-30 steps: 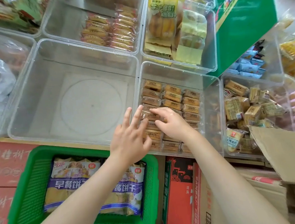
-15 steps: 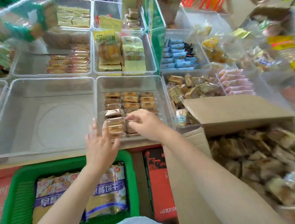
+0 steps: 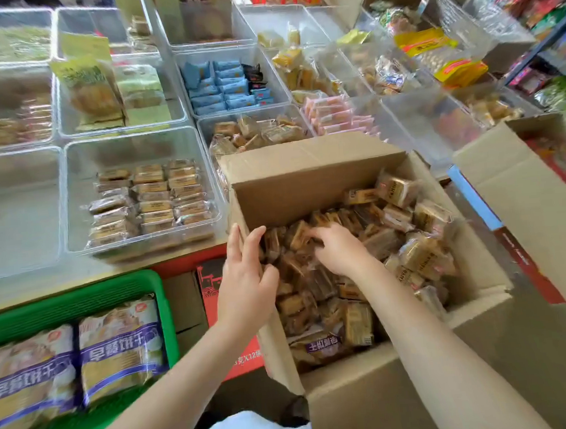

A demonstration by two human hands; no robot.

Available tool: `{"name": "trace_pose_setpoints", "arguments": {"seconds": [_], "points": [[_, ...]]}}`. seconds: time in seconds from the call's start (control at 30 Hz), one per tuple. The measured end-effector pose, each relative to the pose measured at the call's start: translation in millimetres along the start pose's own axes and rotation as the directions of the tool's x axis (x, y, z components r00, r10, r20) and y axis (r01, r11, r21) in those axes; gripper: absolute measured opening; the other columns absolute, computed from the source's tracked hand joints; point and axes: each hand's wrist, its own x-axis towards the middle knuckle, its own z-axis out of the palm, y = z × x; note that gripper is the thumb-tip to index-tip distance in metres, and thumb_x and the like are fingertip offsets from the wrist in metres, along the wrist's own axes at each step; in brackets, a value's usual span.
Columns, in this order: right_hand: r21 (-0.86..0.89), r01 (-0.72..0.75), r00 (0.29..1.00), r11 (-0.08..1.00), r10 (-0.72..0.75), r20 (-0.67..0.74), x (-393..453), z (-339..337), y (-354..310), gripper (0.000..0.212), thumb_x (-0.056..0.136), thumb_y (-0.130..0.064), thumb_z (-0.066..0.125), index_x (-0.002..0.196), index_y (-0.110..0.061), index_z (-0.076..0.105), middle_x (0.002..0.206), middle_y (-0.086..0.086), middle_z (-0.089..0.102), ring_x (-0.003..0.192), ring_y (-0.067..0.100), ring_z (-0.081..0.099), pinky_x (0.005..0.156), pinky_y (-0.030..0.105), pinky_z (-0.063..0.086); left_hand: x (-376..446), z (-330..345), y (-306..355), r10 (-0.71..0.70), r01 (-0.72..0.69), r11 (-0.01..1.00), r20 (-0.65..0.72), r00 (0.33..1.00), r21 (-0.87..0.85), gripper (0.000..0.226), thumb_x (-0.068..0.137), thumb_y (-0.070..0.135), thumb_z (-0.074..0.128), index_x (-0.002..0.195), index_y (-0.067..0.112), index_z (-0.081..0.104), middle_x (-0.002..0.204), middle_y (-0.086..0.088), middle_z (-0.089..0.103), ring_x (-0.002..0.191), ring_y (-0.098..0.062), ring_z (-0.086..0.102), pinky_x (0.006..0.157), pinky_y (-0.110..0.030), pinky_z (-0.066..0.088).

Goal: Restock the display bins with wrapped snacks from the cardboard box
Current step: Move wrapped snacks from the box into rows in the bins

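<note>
An open cardboard box (image 3: 306,185) stands at lower right, heaped with brown wrapped snacks (image 3: 422,257). Both hands are inside it. My left hand (image 3: 246,282) has straight fingers spread against the pile by the box's left wall. Further right, my right hand (image 3: 341,252) digs into the heap, its fingers curled round wrapped snacks. Left of the box, a clear display bin (image 3: 71,198) holds the same kind of snacks in neat rows (image 3: 157,198), with room at its far end.
A bare clear bin (image 3: 11,210) sits at far left. A green basket (image 3: 77,300) with bagged biscuits (image 3: 119,348) is at lower left, a red carton (image 3: 212,282) beside it. A second open cardboard box (image 3: 531,213) stands right. Further bins of snacks fill the back.
Both hands have left the display bin with the rowed snacks and moved right into the cardboard box. My view has swung right, bringing the box fully into sight.
</note>
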Motion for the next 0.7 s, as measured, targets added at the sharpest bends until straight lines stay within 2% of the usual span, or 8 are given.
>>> {"name": "trace_pose_setpoints", "arguments": {"seconds": [0.07,0.13,0.27,0.4,0.47,0.53,0.63,0.7], "points": [[-0.081,-0.045,0.962,0.996,0.065,0.266,6,13,10,0.069,0.1,0.0,0.039,0.156,-0.039,0.031,0.163,0.013,0.017,0.146,0.037,0.029,0.09,0.038,0.052,-3,-1,-1,-0.017,0.018,0.999,-0.03,0.999,0.027,0.057,0.1,0.025,0.046,0.151,0.045,0.029,0.167,0.016,-0.002,0.147,-0.018,0.027,0.093,-0.026,0.031],[-0.126,-0.049,0.931,0.991,0.091,0.354,13,18,17,0.079,0.098,0.006,0.039,0.156,-0.044,0.023,0.167,0.009,0.004,0.152,0.036,0.011,0.106,0.046,0.046,-3,-5,-2,-0.019,0.023,0.996,-0.044,0.999,0.083,0.053,0.102,0.028,0.044,0.15,0.047,0.03,0.167,0.017,0.0,0.144,-0.016,0.033,0.09,-0.027,0.033],[-0.075,0.06,0.994,0.995,-0.052,0.1,17,18,26,0.048,0.099,-0.018,0.055,0.144,-0.033,0.048,0.143,0.007,0.052,0.126,0.03,0.052,0.096,0.045,0.053,-4,-5,1,-0.026,0.03,0.991,-0.03,0.999,0.13,0.05,0.103,0.03,0.042,0.148,0.047,0.031,0.167,0.016,0.002,0.143,-0.016,0.034,0.089,-0.027,0.036],[0.25,0.124,0.989,0.96,-0.099,-0.109,-9,-16,21,0.034,0.094,-0.039,0.065,0.125,-0.024,0.065,0.113,-0.004,0.066,0.102,0.017,0.062,0.081,0.033,0.051,-5,-9,2,-0.051,0.049,0.997,0.028,0.998,0.057,0.052,0.1,0.029,0.049,0.145,0.049,0.034,0.167,0.013,0.004,0.15,-0.019,0.022,0.107,-0.037,0.034],[0.527,0.217,0.969,0.821,-0.115,-0.22,-26,-38,11,0.023,0.094,-0.039,0.066,0.106,-0.02,0.072,0.09,-0.009,0.069,0.081,0.009,0.062,0.069,0.025,0.047,-6,-18,4,-0.059,0.057,0.997,0.043,0.997,0.051,0.05,0.098,0.034,0.056,0.143,0.05,0.04,0.167,0.009,0.007,0.153,-0.018,0.006,0.12,-0.047,0.019],[0.751,0.267,0.962,0.604,-0.121,-0.245,-41,-59,-5,0.023,0.098,-0.035,0.062,0.1,-0.015,0.073,0.07,-0.005,0.062,0.062,0.009,0.055,0.056,0.022,0.042,-6,-33,11,-0.026,0.027,1.0,-0.027,0.999,0.014,0.041,0.094,0.045,0.058,0.135,0.047,0.052,0.163,0.01,0.02,0.152,-0.015,0.009,0.122,-0.052,0.016],[0.876,0.27,0.959,0.4,-0.195,-0.206,-52,-78,-46,0.027,0.101,-0.031,0.058,0.108,-0.007,0.069,0.081,0.012,0.066,0.068,0.019,0.058,0.059,0.027,0.049,-4,-66,29,-0.001,-0.011,0.941,-0.036,0.999,-0.339,0.034,0.092,0.048,0.063,0.123,0.037,0.062,0.135,0.007,0.059,0.126,-0.014,0.055,0.103,-0.038,0.047],[0.908,0.253,0.951,0.335,-0.259,-0.169,-55,-81,-72,0.027,0.102,-0.026,0.057,0.117,-0.006,0.065,0.1,0.018,0.072,0.08,0.025,0.065,0.069,0.032,0.056,0,-81,42,0.017,-0.009,0.84,0.009,1.0,-0.542,0.043,0.088,0.047,0.067,0.125,0.026,0.059,0.113,0.003,0.07,0.102,-0.015,0.069,0.089,-0.038,0.057]]}}
